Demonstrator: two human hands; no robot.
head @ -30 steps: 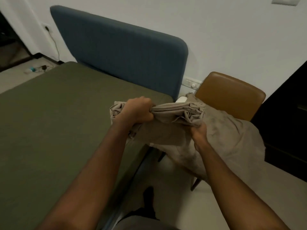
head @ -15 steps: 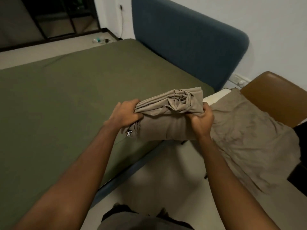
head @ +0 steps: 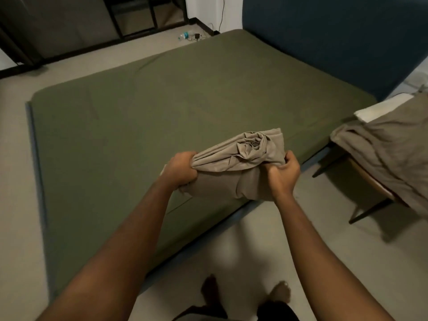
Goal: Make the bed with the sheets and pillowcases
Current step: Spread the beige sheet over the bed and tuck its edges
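Note:
A bundled beige sheet [head: 240, 163] hangs in the air over the near edge of the bed. My left hand [head: 180, 170] grips its left end with curled fingers. My right hand [head: 283, 173] grips its right end. The bed's mattress [head: 143, 117] is covered in olive green and fills the middle of the view. A dark blue headboard [head: 335, 38] stands at the right rear.
A chair [head: 370, 188] at the right carries more beige cloth [head: 393, 147] and something white [head: 384, 110]. My bare feet [head: 245, 293] stand on the pale floor beside the bed. A bottle [head: 185, 35] and a charger cable lie on the floor beyond the bed.
I have turned left from the chair toward the bed, carrying the bundled sheet away from the chair and over the mattress edge. Both hands kept their hold.

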